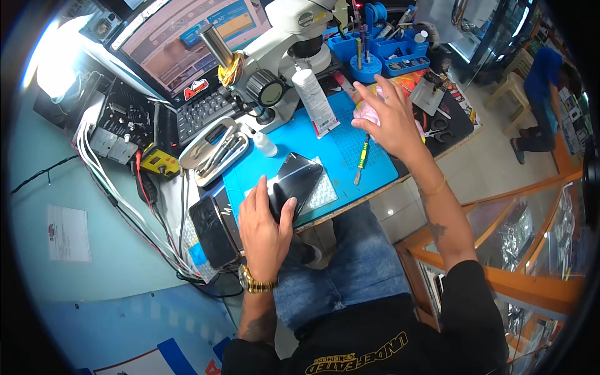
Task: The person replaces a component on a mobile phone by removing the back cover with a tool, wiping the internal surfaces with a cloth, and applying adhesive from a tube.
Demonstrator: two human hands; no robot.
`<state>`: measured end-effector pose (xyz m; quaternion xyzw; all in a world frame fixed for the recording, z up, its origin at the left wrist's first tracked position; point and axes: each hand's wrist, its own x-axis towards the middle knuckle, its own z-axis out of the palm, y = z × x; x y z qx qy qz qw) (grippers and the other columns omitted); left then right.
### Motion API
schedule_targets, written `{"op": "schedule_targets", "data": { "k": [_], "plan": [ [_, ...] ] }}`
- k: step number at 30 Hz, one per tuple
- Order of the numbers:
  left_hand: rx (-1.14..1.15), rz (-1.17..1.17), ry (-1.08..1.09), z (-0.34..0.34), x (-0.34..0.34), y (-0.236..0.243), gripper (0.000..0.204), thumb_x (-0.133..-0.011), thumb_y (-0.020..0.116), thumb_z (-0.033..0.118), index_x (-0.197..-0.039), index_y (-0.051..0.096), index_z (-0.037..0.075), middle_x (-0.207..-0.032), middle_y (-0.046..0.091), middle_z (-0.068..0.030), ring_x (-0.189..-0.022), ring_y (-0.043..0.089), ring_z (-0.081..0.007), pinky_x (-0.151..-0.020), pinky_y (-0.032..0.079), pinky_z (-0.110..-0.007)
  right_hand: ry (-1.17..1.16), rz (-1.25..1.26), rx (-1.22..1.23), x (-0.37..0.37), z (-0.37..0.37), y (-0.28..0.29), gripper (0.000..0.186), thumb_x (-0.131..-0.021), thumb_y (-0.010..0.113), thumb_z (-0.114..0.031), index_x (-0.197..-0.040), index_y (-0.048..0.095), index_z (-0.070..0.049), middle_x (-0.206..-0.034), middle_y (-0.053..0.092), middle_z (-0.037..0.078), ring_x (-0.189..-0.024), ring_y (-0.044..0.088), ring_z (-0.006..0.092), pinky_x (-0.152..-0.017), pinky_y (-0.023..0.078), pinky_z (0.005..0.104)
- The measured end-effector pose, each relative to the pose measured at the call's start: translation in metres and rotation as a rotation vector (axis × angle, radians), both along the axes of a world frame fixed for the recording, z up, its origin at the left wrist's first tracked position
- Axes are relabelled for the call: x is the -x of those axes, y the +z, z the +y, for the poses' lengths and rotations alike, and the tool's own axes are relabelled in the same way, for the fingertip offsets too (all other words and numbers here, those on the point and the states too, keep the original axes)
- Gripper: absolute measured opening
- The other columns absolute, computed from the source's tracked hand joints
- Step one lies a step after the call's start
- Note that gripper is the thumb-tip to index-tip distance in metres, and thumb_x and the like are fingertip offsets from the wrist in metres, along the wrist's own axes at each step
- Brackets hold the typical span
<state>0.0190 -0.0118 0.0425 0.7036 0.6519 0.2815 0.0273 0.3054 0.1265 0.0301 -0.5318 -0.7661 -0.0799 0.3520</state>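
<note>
Blue mat (382, 164), microscope (297, 17) behind. Looks to me like a steadying step: L hand (265, 232) on the dark phone (302, 176), R hand (394, 122) spread by a pink item (365, 112), contact unclear; next move prob. calls for a careful R grip, clear of the screwdriver (364, 154). Hands well apart; phone's under L fingers + thumb, partly over bubble wrap (325, 191), grip unclear.

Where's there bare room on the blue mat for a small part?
Two patches: between the screwdriver and bubble wrap, and right of the screwdriver. Crowded: around the mat's left side, with the smartphone under your left hand, white bottle and open tool case.
</note>
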Motion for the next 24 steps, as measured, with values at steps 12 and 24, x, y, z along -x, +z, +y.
{"op": "schedule_targets", "data": {
  "k": [12,24],
  "plan": [
    [0.114,0.105,0.019,0.031,-0.006,-0.002,0.068,-0.08,0.085,0.034,-0.134,0.059,0.001,-0.103,0.067,-0.017,-0.093,0.064,-0.0334,-0.083,0.052,-0.044,0.414,1.233,1.071,0.098,-0.194,-0.048,0.028,-0.104,0.062,-0.022,-0.114,0.071,0.002,-0.092,0.073,0.007,-0.082,0.068,0.0123,-0.074,0.055,0.0261],
    [0.406,-0.583,-0.086,0.017,0.014,-0.004,0.058,-0.082,0.085,0.035,-0.118,0.064,-0.005,-0.078,0.07,-0.0096,-0.065,0.067,-0.0186,-0.057,0.05,-0.029,0.445,1.819,1.088,0.128,-0.199,-0.04,0.025,-0.1,0.065,-0.012,-0.122,0.061,0.0,-0.106,0.071,0.008,-0.086,0.071,0.0134,-0.072,0.06,0.0274]
  ]
}}
